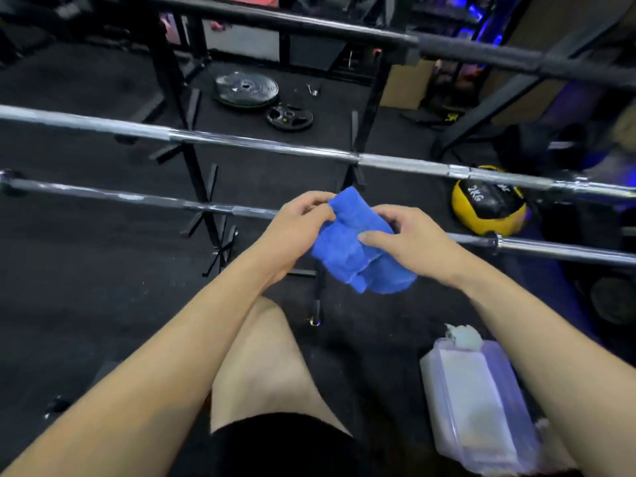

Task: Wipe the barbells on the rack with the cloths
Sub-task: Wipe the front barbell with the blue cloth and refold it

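A bunched blue cloth point(354, 249) hangs between my two hands, in front of the lowest barbell point(137, 197). My left hand point(296, 225) pinches its upper left edge. My right hand point(409, 242) grips its right side, thumb laid across the fabric. A chrome barbell point(261, 144) runs across the rack above the lowest one, and a black barbell point(344, 29) lies higher and farther back. The lowest barbell's middle is hidden behind the cloth and hands.
Black rack uprights point(192, 160) stand behind the bars. Weight plates point(246, 89) lie on the dark floor beyond. A yellow and black medicine ball point(488, 204) sits at right. A clear plastic container point(478, 404) with wipes stands near my right forearm. My bare knee point(268, 359) is below.
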